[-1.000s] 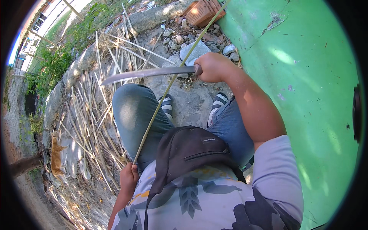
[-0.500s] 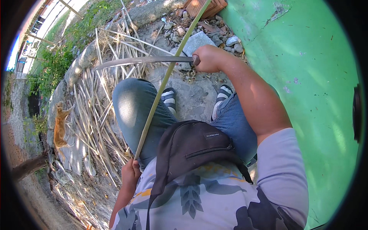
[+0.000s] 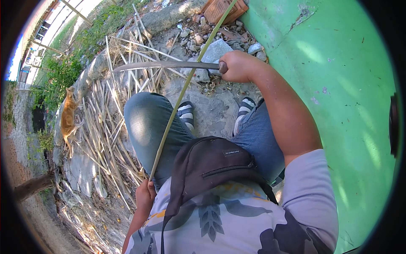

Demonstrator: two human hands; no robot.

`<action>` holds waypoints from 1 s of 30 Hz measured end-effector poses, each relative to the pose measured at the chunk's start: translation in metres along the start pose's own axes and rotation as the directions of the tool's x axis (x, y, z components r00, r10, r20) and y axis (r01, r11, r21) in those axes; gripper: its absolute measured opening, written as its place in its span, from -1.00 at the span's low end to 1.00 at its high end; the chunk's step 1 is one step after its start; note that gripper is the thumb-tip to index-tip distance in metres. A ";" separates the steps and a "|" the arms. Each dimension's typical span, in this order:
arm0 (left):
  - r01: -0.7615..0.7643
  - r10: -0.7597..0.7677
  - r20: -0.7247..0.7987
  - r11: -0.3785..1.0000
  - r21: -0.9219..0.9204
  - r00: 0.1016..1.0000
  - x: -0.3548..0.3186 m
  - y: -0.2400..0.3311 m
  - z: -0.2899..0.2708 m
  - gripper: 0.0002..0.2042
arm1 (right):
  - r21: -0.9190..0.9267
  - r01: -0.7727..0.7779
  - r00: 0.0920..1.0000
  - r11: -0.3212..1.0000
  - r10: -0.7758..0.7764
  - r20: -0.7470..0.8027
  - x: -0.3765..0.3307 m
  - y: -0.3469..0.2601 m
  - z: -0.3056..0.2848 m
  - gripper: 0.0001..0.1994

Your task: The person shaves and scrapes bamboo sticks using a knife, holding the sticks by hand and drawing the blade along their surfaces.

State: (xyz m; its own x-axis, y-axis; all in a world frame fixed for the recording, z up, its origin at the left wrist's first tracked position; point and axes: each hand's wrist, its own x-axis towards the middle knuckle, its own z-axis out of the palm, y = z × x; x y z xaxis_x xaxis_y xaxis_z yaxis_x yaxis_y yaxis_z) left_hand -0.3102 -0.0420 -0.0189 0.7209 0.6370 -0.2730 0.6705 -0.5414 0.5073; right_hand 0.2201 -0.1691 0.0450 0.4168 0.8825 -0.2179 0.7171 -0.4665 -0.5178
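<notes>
My right hand [image 3: 241, 66] is closed round the handle of a long curved machete [image 3: 167, 64], whose blade points left above my knees. In my left hand [image 3: 145, 195], beside my left thigh, is pinched the near end of a long, thin green strip [image 3: 174, 108]. It looks like a split stalk, though I cannot tell of which plant. From there the strip rises diagonally to the far right, past my left knee [image 3: 146, 114]. Machete and strip cross near my right hand; whether they touch, I cannot tell.
Many pale dry strips [image 3: 99, 127] lie heaped on the ground to my left. Beyond them an orange cat [image 3: 68, 116] walks along the stone edge. Rubble [image 3: 198, 40] and a reddish brick-like block [image 3: 226, 10] are ahead. A green surface [image 3: 338, 106] runs along my right.
My right hand and the machete have shifted slightly to the right. The cat has walked farther away along the stone edge. My left hand still holds the strip.
</notes>
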 end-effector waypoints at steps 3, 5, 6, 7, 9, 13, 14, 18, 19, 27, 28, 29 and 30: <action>-0.017 0.017 -0.010 1.000 0.015 1.000 -0.003 0.003 -0.001 -0.53 | -0.100 0.040 0.999 0.994 -0.042 -0.016 -0.003 -0.006 0.001 -0.83; -0.040 0.040 -0.013 0.999 0.023 0.999 0.002 0.009 -0.004 -0.53 | -0.134 0.044 0.998 0.990 -0.049 -0.034 -0.003 -0.008 0.007 -0.83; -0.034 0.035 -0.022 0.999 0.030 0.999 0.003 0.014 -0.005 -0.53 | -0.162 0.048 0.997 0.986 -0.056 -0.048 -0.001 -0.007 0.010 -0.83; -0.026 0.027 -0.027 0.999 0.039 0.999 0.002 0.017 -0.006 -0.53 | -0.164 0.048 0.997 0.985 -0.056 -0.049 0.000 -0.002 0.008 -0.83; -0.028 0.029 -0.017 0.999 0.030 0.999 0.001 0.017 -0.006 -0.54 | -0.075 -0.010 0.999 0.997 0.014 0.051 -0.003 0.013 -0.003 -0.83; -0.015 0.015 -0.014 0.999 0.041 1.000 0.002 0.008 -0.001 -0.54 | -0.074 -0.031 0.998 0.997 0.035 0.053 -0.004 -0.009 -0.003 -0.83; -0.013 0.014 -0.017 0.999 0.042 1.000 0.002 0.008 0.000 -0.54 | -0.128 -0.053 0.997 0.990 0.061 0.054 -0.004 -0.017 0.001 -0.81; -0.025 0.026 -0.041 0.999 0.030 0.999 0.002 0.013 -0.002 -0.54 | -0.237 -0.044 0.997 0.971 0.057 0.050 -0.005 -0.026 -0.006 -0.74; -0.032 0.034 -0.040 0.999 0.030 0.999 0.000 0.014 -0.004 -0.54 | -0.235 -0.056 0.996 0.970 0.070 0.051 -0.003 -0.011 -0.005 -0.74; -0.011 0.013 -0.027 0.998 0.062 1.000 0.001 0.013 -0.001 -0.54 | -0.021 -0.006 1.000 1.000 0.005 -0.002 0.005 0.008 0.009 -0.81; -0.040 0.041 -0.033 0.998 0.047 0.999 -0.001 0.014 -0.003 -0.55 | -0.119 0.069 0.998 0.991 -0.069 -0.001 0.003 0.001 0.012 -0.82; -0.067 0.068 -0.039 0.997 0.032 0.997 -0.001 0.015 -0.005 -0.56 | -0.215 0.143 0.989 0.966 -0.145 0.008 0.000 -0.004 0.013 -0.83; -0.072 0.073 -0.039 0.997 0.031 0.997 -0.001 0.015 -0.006 -0.57 | -0.112 0.045 0.999 0.993 -0.047 -0.021 0.002 -0.002 0.007 -0.82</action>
State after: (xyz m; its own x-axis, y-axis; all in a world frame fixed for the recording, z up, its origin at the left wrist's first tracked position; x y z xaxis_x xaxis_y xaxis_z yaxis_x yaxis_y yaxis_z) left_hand -0.3015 -0.0477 -0.0062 0.7606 0.6166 -0.2032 0.6221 -0.6027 0.4997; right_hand 0.2161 -0.1662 0.0399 0.3941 0.9021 -0.1755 0.7932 -0.4304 -0.4308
